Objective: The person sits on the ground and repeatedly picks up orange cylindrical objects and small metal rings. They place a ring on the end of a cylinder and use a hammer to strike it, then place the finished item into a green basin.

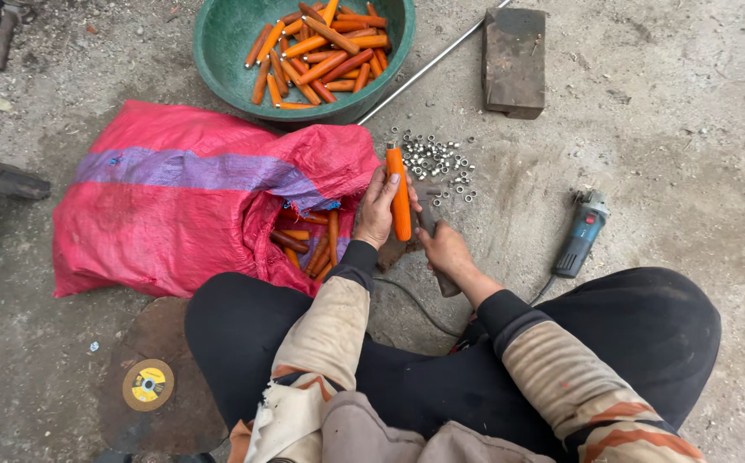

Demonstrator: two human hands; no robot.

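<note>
Orange handle [399, 193] stands upright, left hand [378, 210] fingers clamped round it (right hand [445, 249] grips a hammer [434, 236]).

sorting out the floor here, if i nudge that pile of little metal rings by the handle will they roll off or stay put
The small metal rings look light and loose, so a nudge would probably scatter them. Being round, some may roll, though the rough concrete floor should stop them soon. They are tiny, so likely fiddly to pick up singly.
</note>
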